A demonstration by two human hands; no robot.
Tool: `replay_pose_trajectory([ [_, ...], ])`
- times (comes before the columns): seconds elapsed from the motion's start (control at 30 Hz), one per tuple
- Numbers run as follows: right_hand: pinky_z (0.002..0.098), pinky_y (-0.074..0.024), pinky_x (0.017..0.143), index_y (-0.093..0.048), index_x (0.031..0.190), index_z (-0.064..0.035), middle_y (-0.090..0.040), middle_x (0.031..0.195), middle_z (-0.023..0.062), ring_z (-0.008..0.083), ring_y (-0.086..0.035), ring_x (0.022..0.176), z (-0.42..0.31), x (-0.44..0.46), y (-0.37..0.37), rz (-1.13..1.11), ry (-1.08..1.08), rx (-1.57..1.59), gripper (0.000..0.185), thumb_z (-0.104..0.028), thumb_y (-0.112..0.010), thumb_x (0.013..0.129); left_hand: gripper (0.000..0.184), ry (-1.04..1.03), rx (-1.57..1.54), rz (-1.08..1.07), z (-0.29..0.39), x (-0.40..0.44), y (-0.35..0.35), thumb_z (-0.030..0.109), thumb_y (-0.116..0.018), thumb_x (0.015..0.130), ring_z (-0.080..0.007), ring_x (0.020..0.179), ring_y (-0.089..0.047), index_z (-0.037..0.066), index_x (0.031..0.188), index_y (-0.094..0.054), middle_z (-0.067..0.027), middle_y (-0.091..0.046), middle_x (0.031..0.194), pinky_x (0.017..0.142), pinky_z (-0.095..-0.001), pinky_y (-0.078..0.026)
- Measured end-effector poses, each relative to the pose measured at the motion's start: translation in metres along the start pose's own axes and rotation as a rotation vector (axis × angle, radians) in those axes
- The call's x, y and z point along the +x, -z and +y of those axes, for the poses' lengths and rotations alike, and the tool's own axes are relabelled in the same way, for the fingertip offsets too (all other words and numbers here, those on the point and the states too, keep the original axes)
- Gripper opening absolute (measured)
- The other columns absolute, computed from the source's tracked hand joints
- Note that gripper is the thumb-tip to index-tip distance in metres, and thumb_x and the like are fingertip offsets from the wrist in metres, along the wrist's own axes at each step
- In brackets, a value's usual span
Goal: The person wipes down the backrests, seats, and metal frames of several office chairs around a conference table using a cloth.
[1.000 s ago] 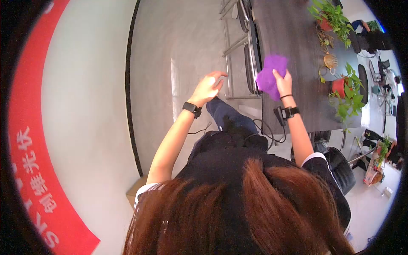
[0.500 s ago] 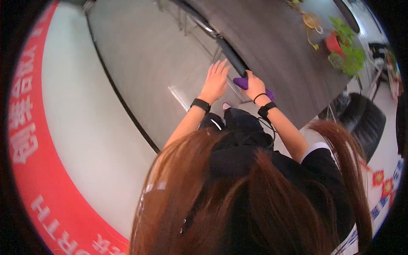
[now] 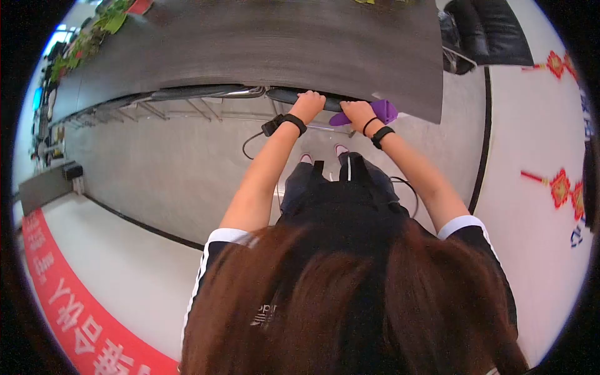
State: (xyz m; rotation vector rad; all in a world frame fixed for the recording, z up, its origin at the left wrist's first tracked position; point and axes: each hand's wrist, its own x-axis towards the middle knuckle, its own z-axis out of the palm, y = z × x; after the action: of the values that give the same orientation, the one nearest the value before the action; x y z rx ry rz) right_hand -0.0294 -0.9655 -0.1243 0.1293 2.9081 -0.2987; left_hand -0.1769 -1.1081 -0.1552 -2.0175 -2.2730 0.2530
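Observation:
My left hand (image 3: 308, 106) is closed over the top edge of a black chair back (image 3: 284, 95), which sits against the edge of the dark table (image 3: 262, 47). Close beside it, my right hand (image 3: 359, 114) is wrapped round a bunched purple cloth (image 3: 385, 112) that sticks out on both sides of the fist. The right knuckles also rest at the same chair back. Part of the chair is hidden under the tabletop, and the fingertips of both hands are out of sight.
More black chairs (image 3: 206, 92) line the table to the left. Potted plants (image 3: 112, 19) stand at its far left. A black padded chair (image 3: 490, 31) is at the upper right. A white wall with red knot decorations (image 3: 560, 189) is on the right; a red lettered banner (image 3: 69, 300) lies lower left.
My view has swung so the table lies straight ahead. My left hand, open in the air before, has come down onto the chair back. The right still holds the purple cloth.

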Motion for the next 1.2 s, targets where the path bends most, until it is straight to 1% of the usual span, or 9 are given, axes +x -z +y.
replay_pose_trajectory([
  [0.07,0.0418,-0.0531,0.068,-0.057,0.101,-0.0006,-0.066,0.084,0.0170,0.0334,-0.067,0.081,-0.001,0.000,-0.003,-0.046,-0.028,-0.032,0.041,-0.003,-0.071,0.063,0.013,-0.060,0.085,-0.002,-0.001,-0.001,-0.001,0.015,-0.062,0.080,-0.0200,0.080,-0.064,0.010,0.091,-0.058,-0.0047,-0.062,0.082,0.056,-0.0309,-0.055],
  [0.17,0.0419,-0.0533,0.068,-0.056,0.100,-0.0016,-0.066,0.084,0.0161,0.0334,-0.067,0.080,-0.008,-0.008,-0.004,-0.050,-0.056,0.013,0.044,-0.005,-0.075,0.060,0.013,-0.138,0.058,-0.054,-0.002,-0.004,-0.002,0.015,-0.063,0.079,-0.0213,0.079,-0.065,0.010,0.090,-0.058,-0.0058,-0.063,0.084,0.058,-0.0310,-0.055],
  [0.2,0.0416,-0.0548,0.063,-0.058,0.090,-0.0002,-0.067,0.077,0.0169,0.0338,-0.068,0.076,-0.018,-0.016,0.005,-0.003,-0.048,-0.020,0.020,-0.005,-0.065,0.072,0.015,-0.133,0.013,-0.008,0.000,-0.008,-0.002,0.014,-0.065,0.076,-0.0231,0.077,-0.065,0.009,0.089,-0.059,-0.0072,-0.063,0.083,0.060,-0.0317,-0.055],
  [0.7,0.0415,-0.0527,0.066,-0.054,0.115,0.0028,-0.065,0.093,0.0188,0.0341,-0.065,0.081,-0.083,-0.082,-0.008,-0.132,-0.085,0.078,0.047,-0.001,-0.063,0.069,0.010,-0.342,-0.237,-0.168,0.031,-0.077,0.024,0.006,-0.063,0.074,-0.0290,0.076,-0.066,0.006,0.083,-0.059,-0.0134,-0.065,0.079,0.066,-0.0376,-0.054],
  [0.87,0.0435,-0.0541,0.065,-0.057,0.095,-0.0002,-0.066,0.077,0.0188,0.0352,-0.067,0.076,-0.095,-0.095,-0.021,-0.013,-0.023,0.132,0.036,-0.002,-0.072,0.063,0.010,-0.378,-0.311,-0.208,0.037,-0.095,0.025,0.008,-0.062,0.074,-0.0302,0.075,-0.066,0.005,0.083,-0.059,-0.0134,-0.065,0.078,0.065,-0.0381,-0.054],
  [0.97,0.0435,-0.0543,0.066,-0.058,0.093,-0.0008,-0.066,0.076,0.0185,0.0352,-0.067,0.077,-0.093,-0.092,-0.004,-0.163,0.000,0.149,0.035,-0.004,-0.074,0.062,0.009,-0.393,-0.370,-0.193,0.031,-0.098,0.035,0.008,-0.062,0.075,-0.0310,0.075,-0.066,0.005,0.084,-0.060,-0.0133,-0.065,0.079,0.067,-0.0393,-0.053],
  [1.07,0.0433,-0.0546,0.067,-0.058,0.093,-0.0008,-0.066,0.077,0.0184,0.0357,-0.067,0.077,-0.078,-0.087,0.010,-0.176,-0.003,0.213,0.035,-0.006,-0.075,0.063,0.011,-0.418,-0.398,-0.218,0.017,-0.087,0.039,0.008,-0.062,0.075,-0.0307,0.080,-0.065,0.006,0.086,-0.060,-0.0129,-0.064,0.081,0.070,-0.0419,-0.052],
  [1.1,0.0432,-0.0533,0.069,-0.056,0.109,-0.0021,-0.067,0.089,0.0189,0.0375,-0.065,0.083,-0.067,-0.081,0.008,-0.274,-0.016,0.201,0.045,-0.010,-0.072,0.068,0.013,-0.369,-0.436,-0.325,0.011,-0.077,0.039,0.011,-0.063,0.077,-0.0322,0.084,-0.064,0.006,0.088,-0.059,-0.0140,-0.063,0.086,0.073,-0.0435,-0.051],
  [1.2,0.0446,-0.0532,0.071,-0.057,0.108,-0.0057,-0.067,0.090,0.0174,0.0375,-0.065,0.084,-0.038,-0.077,0.023,-0.115,0.015,0.300,0.048,-0.023,-0.078,0.069,0.024,-0.323,-0.600,-0.222,-0.018,-0.060,0.050,0.022,-0.066,0.080,-0.0343,0.090,-0.062,0.006,0.097,-0.062,-0.0149,-0.063,0.093,0.077,-0.0440,-0.050],
])
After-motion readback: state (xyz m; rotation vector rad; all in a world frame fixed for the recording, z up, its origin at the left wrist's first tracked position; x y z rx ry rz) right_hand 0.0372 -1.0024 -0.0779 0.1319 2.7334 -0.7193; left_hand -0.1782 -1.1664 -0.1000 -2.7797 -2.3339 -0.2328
